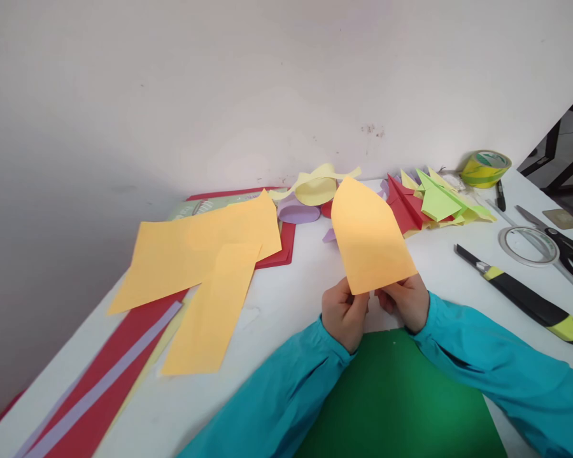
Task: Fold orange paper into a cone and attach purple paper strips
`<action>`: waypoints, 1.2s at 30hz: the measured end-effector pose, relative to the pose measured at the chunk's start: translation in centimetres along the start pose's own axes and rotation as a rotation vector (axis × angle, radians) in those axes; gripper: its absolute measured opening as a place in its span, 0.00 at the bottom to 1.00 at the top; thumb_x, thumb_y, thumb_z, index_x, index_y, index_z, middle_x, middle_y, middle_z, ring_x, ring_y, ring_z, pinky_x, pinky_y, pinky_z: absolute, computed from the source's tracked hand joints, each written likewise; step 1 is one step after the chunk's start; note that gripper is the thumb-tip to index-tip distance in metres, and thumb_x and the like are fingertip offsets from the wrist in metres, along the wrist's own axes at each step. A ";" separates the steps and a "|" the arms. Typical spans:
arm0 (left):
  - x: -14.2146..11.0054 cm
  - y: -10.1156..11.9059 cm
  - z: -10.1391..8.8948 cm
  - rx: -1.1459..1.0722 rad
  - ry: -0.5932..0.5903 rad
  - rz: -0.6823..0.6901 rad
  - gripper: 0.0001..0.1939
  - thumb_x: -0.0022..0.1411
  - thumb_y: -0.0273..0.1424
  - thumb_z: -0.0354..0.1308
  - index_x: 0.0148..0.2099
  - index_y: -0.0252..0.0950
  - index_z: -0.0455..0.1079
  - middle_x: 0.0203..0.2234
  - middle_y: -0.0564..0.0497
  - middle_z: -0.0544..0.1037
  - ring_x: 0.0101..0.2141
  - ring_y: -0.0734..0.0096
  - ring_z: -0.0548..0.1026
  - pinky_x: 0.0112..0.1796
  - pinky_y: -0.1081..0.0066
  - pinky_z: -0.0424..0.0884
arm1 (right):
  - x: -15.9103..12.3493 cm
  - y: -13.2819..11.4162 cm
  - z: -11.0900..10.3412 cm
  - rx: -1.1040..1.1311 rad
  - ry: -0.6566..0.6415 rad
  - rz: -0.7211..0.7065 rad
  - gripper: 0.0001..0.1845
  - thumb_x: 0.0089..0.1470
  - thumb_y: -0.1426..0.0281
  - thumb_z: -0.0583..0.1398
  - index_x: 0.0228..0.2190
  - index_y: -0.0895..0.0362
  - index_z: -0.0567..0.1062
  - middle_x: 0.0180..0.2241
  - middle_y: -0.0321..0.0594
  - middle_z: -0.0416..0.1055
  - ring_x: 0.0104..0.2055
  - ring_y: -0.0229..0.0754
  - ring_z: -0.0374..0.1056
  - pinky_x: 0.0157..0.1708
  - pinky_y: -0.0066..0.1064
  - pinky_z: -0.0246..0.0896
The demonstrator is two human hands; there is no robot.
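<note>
Both hands hold up an orange sheet of paper, gripped along its lower edge. Its top narrows to a blunt point with slanted corners. My left hand pinches the lower left corner between thumb and fingers. At the lower right corner my right hand closes on the edge, some of its fingers hidden behind the paper. Below the hands lies a green mat, partly covered by the blue sleeves. Off to the left, more orange paper and a narrower orange piece lie on the table.
A black and yellow utility knife, scissors, a tape roll and a yellow tape roll are at the right. Folded paper planes and curled paper strips sit by the wall. Red paper lies left.
</note>
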State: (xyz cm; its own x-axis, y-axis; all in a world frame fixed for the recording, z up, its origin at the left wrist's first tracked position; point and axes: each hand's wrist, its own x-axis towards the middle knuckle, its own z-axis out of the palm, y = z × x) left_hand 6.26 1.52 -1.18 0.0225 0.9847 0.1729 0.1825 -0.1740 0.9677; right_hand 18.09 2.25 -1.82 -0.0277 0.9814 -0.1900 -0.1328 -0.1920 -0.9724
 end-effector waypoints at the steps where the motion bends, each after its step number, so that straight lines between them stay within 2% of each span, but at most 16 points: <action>1: 0.0 0.0 0.0 -0.004 0.002 -0.001 0.14 0.53 0.29 0.49 0.17 0.37 0.58 0.06 0.59 0.59 0.11 0.79 0.57 0.14 0.76 0.54 | 0.0 -0.1 0.0 0.003 0.008 0.001 0.13 0.41 0.65 0.58 0.12 0.58 0.67 0.07 0.31 0.60 0.09 0.30 0.51 0.10 0.23 0.43; 8: 0.2 0.6 -0.1 0.010 -0.154 0.050 0.18 0.54 0.26 0.47 0.13 0.37 0.58 0.06 0.57 0.60 0.11 0.79 0.59 0.15 0.76 0.57 | -0.5 -1.2 0.0 -0.110 -0.021 0.011 0.12 0.40 0.66 0.54 0.12 0.58 0.68 0.07 0.31 0.57 0.09 0.31 0.51 0.10 0.24 0.45; 14: 0.1 0.1 -0.1 -0.008 -0.032 0.004 0.16 0.52 0.29 0.49 0.14 0.37 0.57 0.04 0.58 0.58 0.11 0.78 0.58 0.14 0.76 0.55 | -0.2 -1.5 0.3 -0.061 0.015 -0.034 0.11 0.37 0.69 0.56 0.10 0.57 0.66 0.07 0.31 0.58 0.10 0.31 0.52 0.10 0.25 0.46; 21: 0.1 0.7 -0.1 -0.002 -0.119 0.014 0.17 0.53 0.27 0.47 0.13 0.37 0.58 0.05 0.57 0.60 0.12 0.78 0.60 0.15 0.76 0.56 | -0.5 -2.0 0.1 -0.126 -0.003 0.016 0.14 0.38 0.67 0.53 0.08 0.57 0.66 0.06 0.31 0.57 0.09 0.31 0.51 0.10 0.24 0.46; 28: 0.1 0.3 -0.3 0.004 -0.042 0.034 0.19 0.52 0.29 0.49 0.11 0.38 0.55 0.04 0.58 0.58 0.11 0.77 0.58 0.15 0.75 0.56 | -0.5 -2.2 0.4 -0.097 0.034 -0.015 0.13 0.36 0.68 0.55 0.07 0.57 0.63 0.06 0.31 0.56 0.10 0.31 0.52 0.10 0.24 0.45; 33: 0.3 0.6 -0.4 -0.002 -0.131 0.071 0.19 0.52 0.28 0.48 0.10 0.38 0.58 0.05 0.56 0.60 0.10 0.77 0.58 0.14 0.75 0.55 | -0.5 -2.0 0.4 -0.084 -0.010 -0.014 0.12 0.38 0.67 0.53 0.09 0.57 0.65 0.07 0.31 0.57 0.10 0.31 0.51 0.11 0.25 0.45; 36: 0.3 0.5 -0.4 -0.003 -0.113 0.080 0.20 0.52 0.29 0.49 0.10 0.38 0.57 0.04 0.56 0.59 0.10 0.77 0.58 0.13 0.75 0.54 | -0.5 -1.8 0.4 -0.106 -0.022 -0.019 0.12 0.38 0.68 0.52 0.09 0.56 0.64 0.07 0.30 0.56 0.10 0.30 0.51 0.11 0.24 0.44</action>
State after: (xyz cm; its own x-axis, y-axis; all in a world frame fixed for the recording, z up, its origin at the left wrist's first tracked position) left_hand 5.93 1.72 -0.61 0.1475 0.9626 0.2274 0.1725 -0.2515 0.9524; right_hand 17.99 2.11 0.07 -0.0476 0.9843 -0.1698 -0.0276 -0.1712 -0.9848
